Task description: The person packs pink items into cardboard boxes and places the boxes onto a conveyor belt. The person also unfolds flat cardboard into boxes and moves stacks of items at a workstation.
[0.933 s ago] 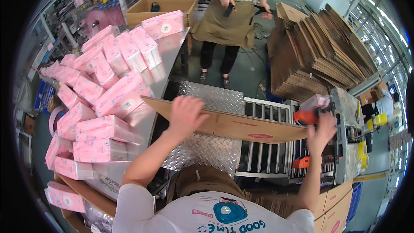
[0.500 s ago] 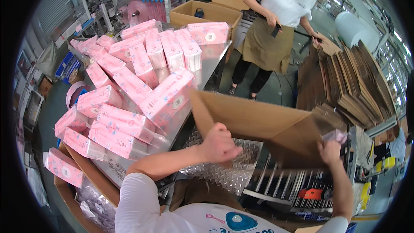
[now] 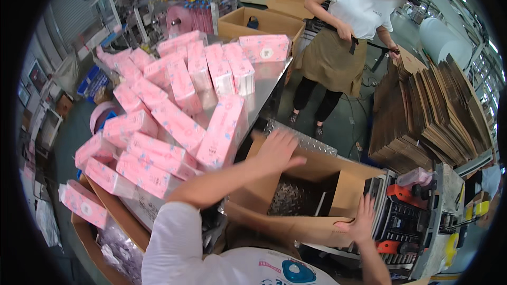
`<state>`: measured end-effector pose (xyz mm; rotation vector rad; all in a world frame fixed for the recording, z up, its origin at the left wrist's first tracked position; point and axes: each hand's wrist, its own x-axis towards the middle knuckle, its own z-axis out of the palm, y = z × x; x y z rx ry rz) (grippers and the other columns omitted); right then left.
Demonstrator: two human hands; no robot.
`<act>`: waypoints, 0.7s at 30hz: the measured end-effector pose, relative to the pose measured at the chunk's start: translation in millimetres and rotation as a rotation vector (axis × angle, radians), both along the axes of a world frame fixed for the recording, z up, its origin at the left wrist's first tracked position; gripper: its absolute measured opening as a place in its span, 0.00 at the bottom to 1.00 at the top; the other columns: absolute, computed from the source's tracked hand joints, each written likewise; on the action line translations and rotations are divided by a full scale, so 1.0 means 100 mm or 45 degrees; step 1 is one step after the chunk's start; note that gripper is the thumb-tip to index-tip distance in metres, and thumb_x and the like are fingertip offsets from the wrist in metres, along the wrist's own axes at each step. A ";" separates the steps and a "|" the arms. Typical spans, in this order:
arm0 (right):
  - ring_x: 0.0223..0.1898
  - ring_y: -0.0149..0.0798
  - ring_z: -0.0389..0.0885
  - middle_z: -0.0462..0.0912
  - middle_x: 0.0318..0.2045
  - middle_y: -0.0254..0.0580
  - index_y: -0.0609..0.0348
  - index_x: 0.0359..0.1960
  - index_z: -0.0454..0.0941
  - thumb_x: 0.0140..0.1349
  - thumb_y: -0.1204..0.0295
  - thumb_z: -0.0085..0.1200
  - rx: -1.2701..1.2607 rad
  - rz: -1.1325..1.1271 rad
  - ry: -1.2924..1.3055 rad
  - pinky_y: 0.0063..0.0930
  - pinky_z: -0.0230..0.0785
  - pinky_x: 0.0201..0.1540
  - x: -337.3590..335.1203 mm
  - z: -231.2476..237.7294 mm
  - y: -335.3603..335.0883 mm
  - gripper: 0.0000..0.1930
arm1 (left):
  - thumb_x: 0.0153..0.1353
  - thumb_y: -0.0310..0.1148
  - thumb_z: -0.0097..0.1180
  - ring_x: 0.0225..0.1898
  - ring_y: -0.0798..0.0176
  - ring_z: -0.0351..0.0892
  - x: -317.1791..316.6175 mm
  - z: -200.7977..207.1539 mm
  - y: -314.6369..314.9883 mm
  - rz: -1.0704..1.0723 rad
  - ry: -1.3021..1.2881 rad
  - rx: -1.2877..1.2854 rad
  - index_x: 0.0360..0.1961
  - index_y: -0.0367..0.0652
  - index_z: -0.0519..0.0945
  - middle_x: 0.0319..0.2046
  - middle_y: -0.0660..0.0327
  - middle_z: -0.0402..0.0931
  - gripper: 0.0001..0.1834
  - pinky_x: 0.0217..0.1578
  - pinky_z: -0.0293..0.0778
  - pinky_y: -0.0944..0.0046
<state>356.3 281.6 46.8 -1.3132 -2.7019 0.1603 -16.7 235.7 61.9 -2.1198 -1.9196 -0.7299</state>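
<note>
Standing open over the tread plate (image 3: 288, 195), the cardboard box (image 3: 296, 225) is being steadied, probably to keep its walls square: the left hand (image 3: 278, 151) is reaching open-fingered over its far-left corner, touch unclear, while the right hand (image 3: 362, 224) is lying flat, fingers apart, against its near-right corner. The mouth is facing up; the long axis is running left to right, slanting slightly nearer at the right.

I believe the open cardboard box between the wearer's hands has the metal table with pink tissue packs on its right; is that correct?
Not quite: the head view shows the metal table with pink tissue packs to the left of the cardboard box.
</note>
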 end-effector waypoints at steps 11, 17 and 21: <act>0.52 0.37 0.72 0.71 0.55 0.42 0.60 0.67 0.50 0.61 0.61 0.52 -1.495 -0.594 1.314 0.30 0.68 0.51 0.09 -0.88 0.23 0.36 | 0.59 0.57 0.45 0.68 0.50 0.46 -0.26 -0.78 -1.23 0.265 0.041 -0.610 0.64 0.34 0.55 0.66 0.48 0.50 0.42 0.65 0.42 0.46; 0.53 0.35 0.72 0.75 0.50 0.37 0.55 0.58 0.67 0.65 0.56 0.43 -1.721 -0.649 2.093 0.32 0.66 0.53 0.09 -2.25 -0.09 0.24 | 0.61 0.57 0.41 0.69 0.50 0.42 -0.53 -0.86 -0.96 0.283 -0.039 -0.640 0.65 0.32 0.50 0.67 0.47 0.46 0.43 0.66 0.40 0.48; 0.52 0.36 0.72 0.76 0.49 0.37 0.55 0.57 0.68 0.65 0.55 0.44 -1.974 -0.755 2.129 0.34 0.66 0.53 -0.10 -2.97 -0.43 0.23 | 0.62 0.57 0.40 0.70 0.52 0.40 -0.71 -0.81 -0.79 0.284 -0.090 -0.739 0.66 0.33 0.48 0.68 0.47 0.44 0.43 0.67 0.38 0.50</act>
